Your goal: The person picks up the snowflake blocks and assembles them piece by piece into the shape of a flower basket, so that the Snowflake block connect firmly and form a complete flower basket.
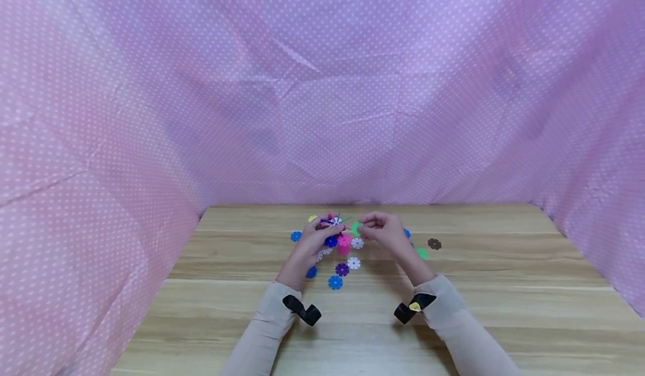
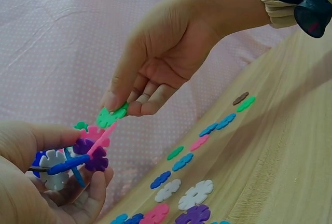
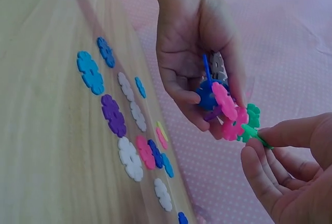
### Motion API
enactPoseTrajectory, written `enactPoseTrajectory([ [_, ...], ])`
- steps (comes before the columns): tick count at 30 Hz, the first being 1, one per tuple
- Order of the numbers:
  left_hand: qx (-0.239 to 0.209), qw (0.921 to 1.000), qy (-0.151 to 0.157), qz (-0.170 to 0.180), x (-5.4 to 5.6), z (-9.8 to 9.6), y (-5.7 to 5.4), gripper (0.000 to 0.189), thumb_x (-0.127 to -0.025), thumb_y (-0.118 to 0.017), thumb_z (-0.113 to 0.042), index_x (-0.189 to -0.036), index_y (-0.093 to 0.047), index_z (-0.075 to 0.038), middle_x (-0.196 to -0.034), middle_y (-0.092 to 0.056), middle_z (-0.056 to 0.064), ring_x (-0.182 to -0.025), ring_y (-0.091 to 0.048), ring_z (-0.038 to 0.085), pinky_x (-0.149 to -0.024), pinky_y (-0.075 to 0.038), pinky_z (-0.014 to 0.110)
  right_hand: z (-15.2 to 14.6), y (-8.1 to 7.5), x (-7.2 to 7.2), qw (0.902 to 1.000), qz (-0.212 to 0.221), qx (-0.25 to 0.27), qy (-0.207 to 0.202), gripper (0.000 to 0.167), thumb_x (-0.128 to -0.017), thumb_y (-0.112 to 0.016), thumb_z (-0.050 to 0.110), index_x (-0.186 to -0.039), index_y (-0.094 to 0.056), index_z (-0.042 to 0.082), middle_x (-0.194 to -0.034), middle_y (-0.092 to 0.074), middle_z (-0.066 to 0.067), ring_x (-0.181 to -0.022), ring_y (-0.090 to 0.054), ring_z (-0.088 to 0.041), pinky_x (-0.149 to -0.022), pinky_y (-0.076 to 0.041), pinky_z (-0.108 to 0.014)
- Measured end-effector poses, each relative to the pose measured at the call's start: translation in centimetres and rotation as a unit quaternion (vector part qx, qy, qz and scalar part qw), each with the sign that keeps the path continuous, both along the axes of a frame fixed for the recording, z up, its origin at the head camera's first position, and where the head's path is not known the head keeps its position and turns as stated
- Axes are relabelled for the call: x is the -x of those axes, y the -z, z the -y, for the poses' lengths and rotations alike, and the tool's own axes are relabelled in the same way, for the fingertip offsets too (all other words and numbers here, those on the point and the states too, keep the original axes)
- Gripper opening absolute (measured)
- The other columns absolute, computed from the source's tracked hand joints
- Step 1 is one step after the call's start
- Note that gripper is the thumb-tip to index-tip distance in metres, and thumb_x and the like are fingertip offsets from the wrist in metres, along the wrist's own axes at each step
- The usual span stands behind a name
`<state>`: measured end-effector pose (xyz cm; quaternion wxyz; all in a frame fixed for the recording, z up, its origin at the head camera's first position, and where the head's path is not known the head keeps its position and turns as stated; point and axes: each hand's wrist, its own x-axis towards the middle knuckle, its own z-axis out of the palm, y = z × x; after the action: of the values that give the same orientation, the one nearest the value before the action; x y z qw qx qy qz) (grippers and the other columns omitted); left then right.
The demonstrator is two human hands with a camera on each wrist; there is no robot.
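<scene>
My left hand (image 1: 309,241) holds a cluster of interlocking snowflake discs (image 2: 97,157), slotted together in pink, purple, blue, white and other colours. Between thumb and forefinger, my right hand (image 1: 385,231) pinches a green snowflake disc (image 2: 111,116). That green disc meets the edge of a pink disc (image 3: 232,126) on the cluster's near side, as the right wrist view shows. Another green disc (image 3: 253,114) sits beside it on the cluster. Both hands are raised above the table, and the left fingers hide part of the cluster.
Loose snowflake discs lie scattered on the wooden table (image 1: 353,337): a purple one (image 1: 342,269), a white one (image 1: 354,263), a light blue one (image 1: 335,282) and several others. Farther right is a brown disc (image 1: 434,244). A pink dotted curtain (image 1: 322,102) surrounds the table's back and sides.
</scene>
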<state>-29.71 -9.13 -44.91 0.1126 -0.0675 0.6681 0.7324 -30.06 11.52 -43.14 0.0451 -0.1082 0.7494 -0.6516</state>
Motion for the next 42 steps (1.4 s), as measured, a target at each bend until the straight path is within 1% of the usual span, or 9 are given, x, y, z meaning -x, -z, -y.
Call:
enactPoseTrajectory([
  [5, 0.006, 1.0000, -0.003, -0.004, -0.2, -0.1, 0.1, 0.060, -0.092, -0.076, -0.025, -0.146, -0.052, -0.014, -0.145, -0.051, 0.018, -0.132, -0.055, 0.033, -0.113, -0.046, 0.047, 0.3, 0.1, -0.3, 1.0000, 0.004, -0.007, -0.002, 0.027, -0.091, -0.071, 0.000, -0.113, -0.065, -0.016, -0.092, -0.074, -0.017, -0.071, -0.069, -0.011, -0.081, -0.062, -0.048],
  [11, 0.013, 0.9998, -0.002, -0.012, -0.3, -0.3, 0.1, 0.060, -0.092, -0.077, -0.026, -0.145, -0.053, -0.014, -0.144, -0.053, 0.016, -0.133, -0.054, 0.033, -0.115, -0.044, 0.047, 0.4, 0.3, -0.4, 0.9999, 0.004, -0.010, 0.014, 0.026, -0.091, -0.072, 0.002, -0.113, -0.069, -0.012, -0.096, -0.074, -0.021, -0.076, -0.071, -0.016, -0.079, -0.063, -0.039],
  [17, 0.040, 0.9987, -0.006, -0.031, -0.4, -0.5, 0.0, 0.056, -0.092, -0.076, -0.026, -0.143, -0.055, -0.014, -0.141, -0.055, 0.015, -0.130, -0.055, 0.032, -0.115, -0.043, 0.048, 0.5, 0.2, -0.7, 0.9992, -0.011, -0.006, 0.038, 0.023, -0.090, -0.074, 0.002, -0.110, -0.071, -0.010, -0.092, -0.074, -0.020, -0.071, -0.069, -0.010, -0.075, -0.063, -0.035],
  [21, 0.053, 0.9978, -0.007, -0.040, -0.4, -0.7, -0.2, 0.058, -0.093, -0.076, -0.026, -0.144, -0.054, -0.013, -0.140, -0.055, 0.014, -0.126, -0.057, 0.031, -0.112, -0.045, 0.046, 0.6, 0.1, -0.8, 0.9982, -0.018, -0.014, 0.056, 0.022, -0.089, -0.075, 0.003, -0.108, -0.073, -0.009, -0.090, -0.076, -0.016, -0.069, -0.068, -0.009, -0.073, -0.063, -0.032],
  [25, 0.055, 0.9973, -0.003, -0.048, -0.5, -0.9, -0.1, 0.061, -0.091, -0.078, -0.028, -0.144, -0.053, -0.012, -0.136, -0.057, 0.012, -0.120, -0.060, 0.026, -0.104, -0.051, 0.038, 0.5, -0.1, -0.8, 0.9970, -0.026, -0.022, 0.069, 0.020, -0.088, -0.076, 0.001, -0.106, -0.074, -0.007, -0.088, -0.077, -0.016, -0.066, -0.069, -0.009, -0.071, -0.062, -0.031],
  [29, 0.055, 0.9964, -0.008, -0.064, -0.6, -1.1, -0.1, 0.056, -0.090, -0.079, -0.028, -0.140, -0.057, -0.013, -0.132, -0.060, 0.010, -0.116, -0.061, 0.023, -0.098, -0.052, 0.032, 0.4, -0.4, -0.8, 0.9968, -0.040, -0.024, 0.066, 0.018, -0.086, -0.076, -0.002, -0.103, -0.075, -0.009, -0.086, -0.076, -0.020, -0.062, -0.068, -0.010, -0.069, -0.063, -0.033],
  [33, 0.062, 0.9948, -0.014, -0.079, -0.9, -1.1, -0.3, 0.051, -0.090, -0.080, -0.026, -0.136, -0.061, -0.016, -0.128, -0.060, 0.010, -0.113, -0.060, 0.022, -0.095, -0.054, 0.031, 0.4, -0.6, -0.8, 0.9972, -0.044, -0.025, 0.055, 0.018, -0.086, -0.076, -0.003, -0.102, -0.074, -0.010, -0.086, -0.076, -0.022, -0.062, -0.067, -0.011, -0.069, -0.063, -0.036],
  [36, 0.070, 0.9942, -0.013, -0.081, -1.0, -1.1, -0.4, 0.050, -0.090, -0.080, -0.026, -0.135, -0.061, -0.017, -0.128, -0.059, 0.011, -0.112, -0.060, 0.022, -0.094, -0.054, 0.030, 0.3, -0.5, -0.9, 0.9980, -0.036, -0.019, 0.049, 0.018, -0.086, -0.077, -0.003, -0.102, -0.074, -0.010, -0.087, -0.076, -0.023, -0.063, -0.068, -0.012, -0.069, -0.063, -0.038],
  [42, 0.072, 0.9944, -0.015, -0.076, -1.0, -1.4, -0.6, 0.054, -0.091, -0.079, -0.028, -0.139, -0.059, -0.015, -0.132, -0.058, 0.012, -0.113, -0.061, 0.024, -0.097, -0.054, 0.033, 0.1, -0.4, -0.9, 0.9985, -0.021, 0.004, 0.050, 0.020, -0.087, -0.077, -0.001, -0.104, -0.073, -0.011, -0.088, -0.076, -0.021, -0.064, -0.069, -0.012, -0.070, -0.063, -0.034],
])
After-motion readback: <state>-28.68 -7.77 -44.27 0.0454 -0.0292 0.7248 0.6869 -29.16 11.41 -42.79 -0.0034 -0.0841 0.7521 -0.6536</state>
